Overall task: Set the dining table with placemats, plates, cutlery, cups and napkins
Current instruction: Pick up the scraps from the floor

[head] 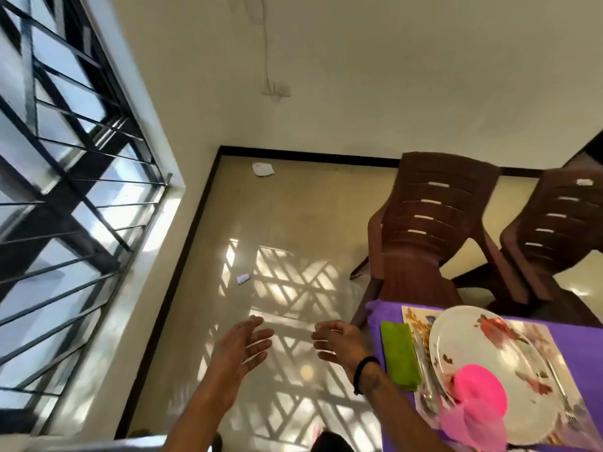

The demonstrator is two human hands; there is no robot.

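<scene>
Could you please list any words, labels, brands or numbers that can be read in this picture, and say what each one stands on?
None can be read.
The plate and placemat carry only flower patterns, no lettering.
The small pale patch on the right chair is too blurred to tell whether it holds text.
The paper scraps on the floor are too small to read.

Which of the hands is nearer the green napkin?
Right. The right hand hovers just beside the green napkin, off the table edge; the left hand is farther away, over the floor.
</scene>
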